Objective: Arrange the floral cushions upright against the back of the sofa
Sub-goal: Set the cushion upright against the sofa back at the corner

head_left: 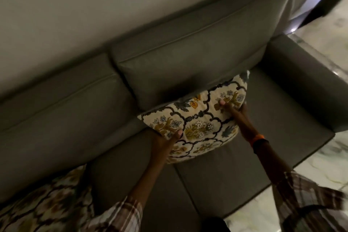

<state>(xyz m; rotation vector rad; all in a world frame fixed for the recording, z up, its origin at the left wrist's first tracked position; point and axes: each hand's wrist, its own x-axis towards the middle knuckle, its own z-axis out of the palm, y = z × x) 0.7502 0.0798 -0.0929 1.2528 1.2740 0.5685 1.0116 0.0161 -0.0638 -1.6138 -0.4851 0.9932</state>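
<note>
**Cushion held at both ends, leaning toward the sofa back**

A cream square cushion with a blue and mustard floral print (195, 118) sits on the grey leather sofa (216, 181), its far edge touching the back cushion, its face tilted rather than upright. The left hand (165, 143) clasps its near-left corner, thumb on top; the right hand (228, 107) pinches the far-right edge, an orange band at that wrist. Its long axis runs from near-left to far-right, slanting along the backrest, so the left hand lies nearer the person. Standing it up looks to need the near edge tipped upward and away. A second floral cushion (43, 205) lies flat, near-left, not yet arranged.
</note>
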